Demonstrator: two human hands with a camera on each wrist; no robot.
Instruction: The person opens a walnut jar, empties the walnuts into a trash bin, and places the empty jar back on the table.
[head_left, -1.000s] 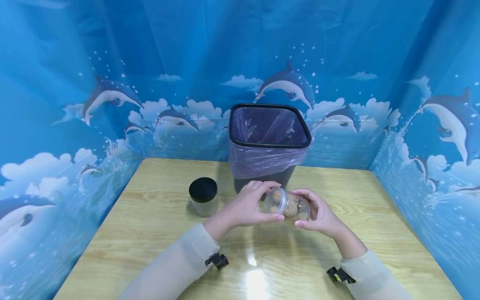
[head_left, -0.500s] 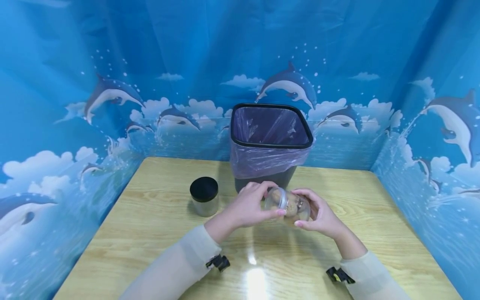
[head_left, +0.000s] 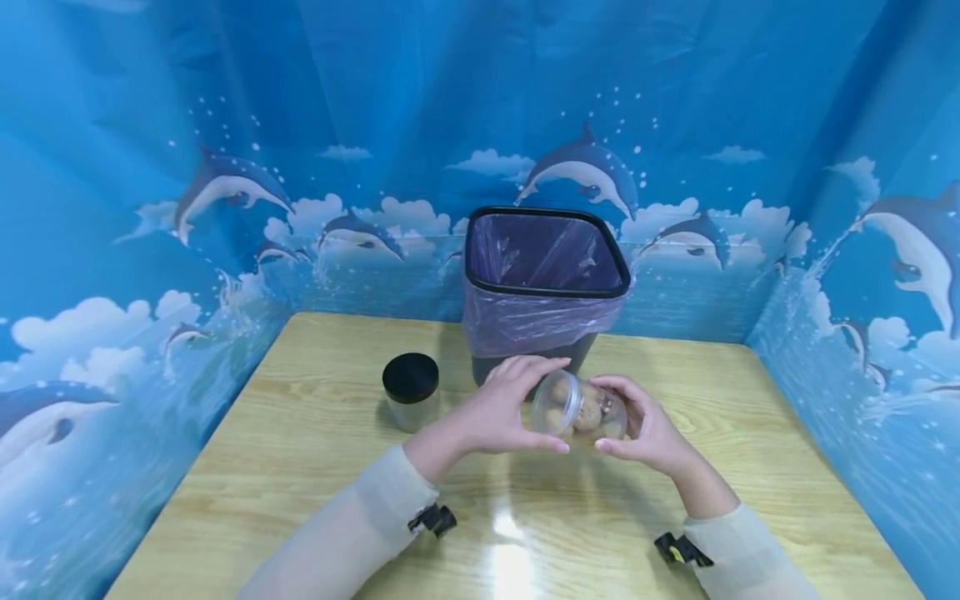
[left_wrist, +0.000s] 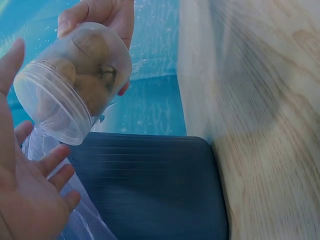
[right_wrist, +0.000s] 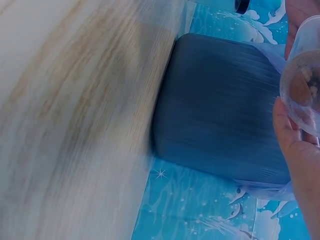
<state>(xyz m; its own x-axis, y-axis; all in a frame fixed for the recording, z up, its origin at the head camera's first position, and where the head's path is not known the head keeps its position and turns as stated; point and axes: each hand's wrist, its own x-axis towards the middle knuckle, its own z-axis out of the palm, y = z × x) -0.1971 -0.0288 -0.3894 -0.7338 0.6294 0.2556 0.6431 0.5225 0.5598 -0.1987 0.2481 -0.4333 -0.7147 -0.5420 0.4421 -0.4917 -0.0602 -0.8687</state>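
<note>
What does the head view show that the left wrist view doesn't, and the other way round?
Only the head view: the black-lidded jar standing on the table, the open mouth of the bin, and both pale sleeves with black wrist mounts.

Only the left wrist view: the palm side of the left hand, and the fine lines along the bin's dark wall.

Both: the clear jar of brown pieces, held by the right hand, plus the hands, bin, bin liner, table and blue backdrop.

From here I see a clear jar (head_left: 581, 408), brown lumps (left_wrist: 92, 92), grey bin (left_wrist: 155, 185), purple liner (head_left: 543, 321), black-lidded jar (head_left: 412, 396), yellowish wood-grain table (head_left: 300, 442), blue dolphin-print backdrop (head_left: 390, 108)
</note>
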